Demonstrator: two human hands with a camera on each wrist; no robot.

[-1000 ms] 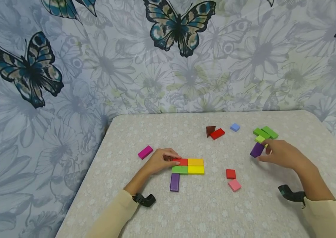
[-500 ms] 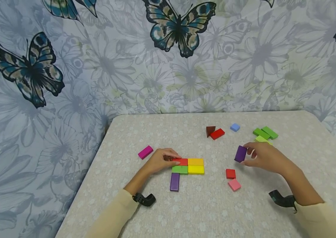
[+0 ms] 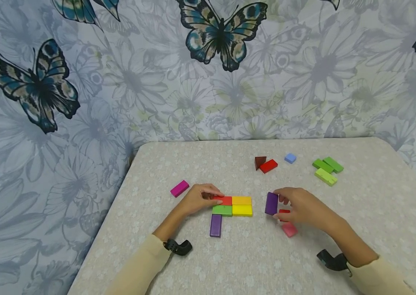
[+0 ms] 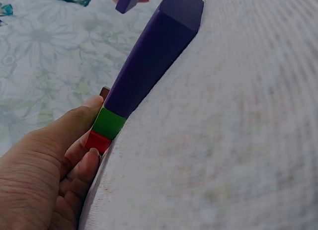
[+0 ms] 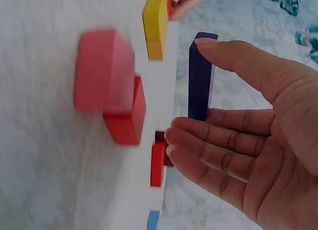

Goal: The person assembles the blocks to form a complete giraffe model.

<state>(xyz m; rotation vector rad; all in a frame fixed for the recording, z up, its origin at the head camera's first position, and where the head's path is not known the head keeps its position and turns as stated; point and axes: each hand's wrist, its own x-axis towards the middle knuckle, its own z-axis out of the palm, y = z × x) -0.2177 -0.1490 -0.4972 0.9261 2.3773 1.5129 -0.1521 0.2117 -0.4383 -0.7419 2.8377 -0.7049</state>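
Observation:
My left hand (image 3: 198,199) holds the left end of a red block (image 3: 225,200) between thumb and fingers. That block lies behind a green block (image 3: 222,211), with two yellow blocks (image 3: 242,206) against their right side. A purple block (image 3: 215,225) points toward me from the green one; it looms large in the left wrist view. Between thumb and fingertips, my right hand (image 3: 304,208) pinches another purple block (image 3: 271,203), lifted off the table right of the yellow pair. In the right wrist view the thumb presses the top end of this purple block (image 5: 199,81).
Under the right hand lie a small red block (image 3: 284,212) and a pink block (image 3: 289,230). Farther back are a brown triangular block (image 3: 259,162), a red block (image 3: 268,166), a blue block (image 3: 290,158) and several green blocks (image 3: 326,177). A magenta block (image 3: 179,188) lies left.
My right hand has carried the purple block leftward from beside the green blocks to near the yellow pair, uncovering the light green block. The left hand has stayed put.

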